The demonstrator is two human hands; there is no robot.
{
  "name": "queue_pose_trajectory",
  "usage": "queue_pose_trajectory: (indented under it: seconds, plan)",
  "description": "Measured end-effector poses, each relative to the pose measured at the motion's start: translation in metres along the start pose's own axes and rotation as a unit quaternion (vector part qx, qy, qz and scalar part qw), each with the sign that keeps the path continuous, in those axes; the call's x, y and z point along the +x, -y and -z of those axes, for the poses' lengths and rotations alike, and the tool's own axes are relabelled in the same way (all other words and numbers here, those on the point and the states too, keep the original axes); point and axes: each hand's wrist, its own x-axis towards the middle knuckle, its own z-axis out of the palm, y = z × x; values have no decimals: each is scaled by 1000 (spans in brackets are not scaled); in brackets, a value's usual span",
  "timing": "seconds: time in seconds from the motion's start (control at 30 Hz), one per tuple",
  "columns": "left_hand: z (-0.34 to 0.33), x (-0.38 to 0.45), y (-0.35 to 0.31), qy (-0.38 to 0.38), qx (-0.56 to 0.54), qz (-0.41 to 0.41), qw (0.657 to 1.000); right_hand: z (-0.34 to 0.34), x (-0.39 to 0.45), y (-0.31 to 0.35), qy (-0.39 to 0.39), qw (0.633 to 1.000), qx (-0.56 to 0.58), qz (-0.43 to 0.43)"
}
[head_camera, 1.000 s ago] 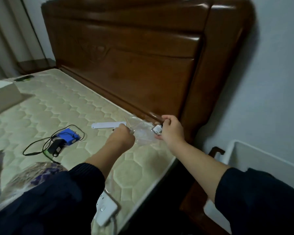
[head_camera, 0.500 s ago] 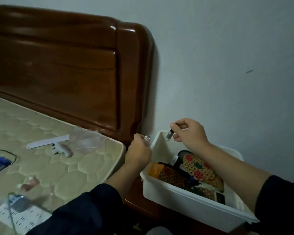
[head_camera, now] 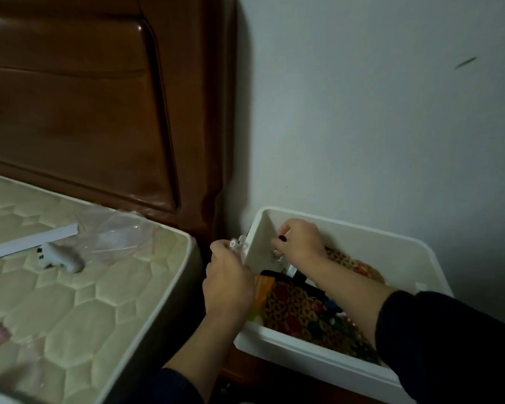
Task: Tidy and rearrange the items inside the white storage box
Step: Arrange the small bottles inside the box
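The white storage box point(head_camera: 370, 243) stands beside the bed, below the wall. It holds a woven, multicoloured patterned item point(head_camera: 298, 310), an orange packet point(head_camera: 263, 290) and dark things underneath. My right hand point(head_camera: 299, 243) is inside the box at its far left corner, fingers pinched on a small dark object point(head_camera: 282, 238). My left hand point(head_camera: 228, 284) is at the box's left wall, outside it, closed on a small clear piece point(head_camera: 236, 244).
On the quilted mattress point(head_camera: 70, 301) to the left lie a clear plastic bag point(head_camera: 114, 234), a white strip point(head_camera: 31, 243) and a small white gadget point(head_camera: 60, 258). The brown wooden headboard point(head_camera: 99, 112) rises behind. A plain wall stands behind the box.
Both hands left the plastic bag on the mattress and moved right to the box. The right hand has lowered into the box's corner; the view has turned toward the box.
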Motion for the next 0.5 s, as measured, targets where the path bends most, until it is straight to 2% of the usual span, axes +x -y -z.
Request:
queue_pose_trajectory:
  seconds: [0.27, 0.5]
  plan:
    - [-1, 3, 1, 29, 14, 6, 999, -47, 35, -8, 10, 987, -155, -43]
    - [-2, 3, 3, 22, 4, 3, 1000, -64, 44, -8, 30, 983, -153, -94]
